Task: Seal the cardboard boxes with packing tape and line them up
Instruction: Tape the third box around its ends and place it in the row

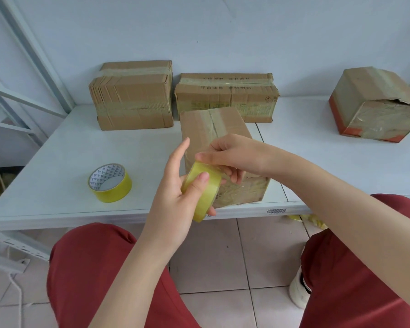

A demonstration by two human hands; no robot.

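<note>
While my left hand (175, 185) grips the tape roll (204, 192), thumb curled over its outer face and forefinger straight, my right hand (232, 155) pinches the roll's upper edge with bent fingers. Just behind both hands a cardboard box (213, 129) sits on the table (57, 150). A spare roll (110, 183) lies left of my left hand. Beyond my hands stand a tall taped box (133, 95) and a printed box (227, 95); a torn box (374, 102) is well right of my right hand.

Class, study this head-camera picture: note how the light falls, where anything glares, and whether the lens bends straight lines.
Head view: light is soft and even, shadows beside the spare tape roll faint. Head view: taped front of the far-right box shows sheen. Head view: the wide lens bows the table edge and leans the shelf posts at left.
</note>
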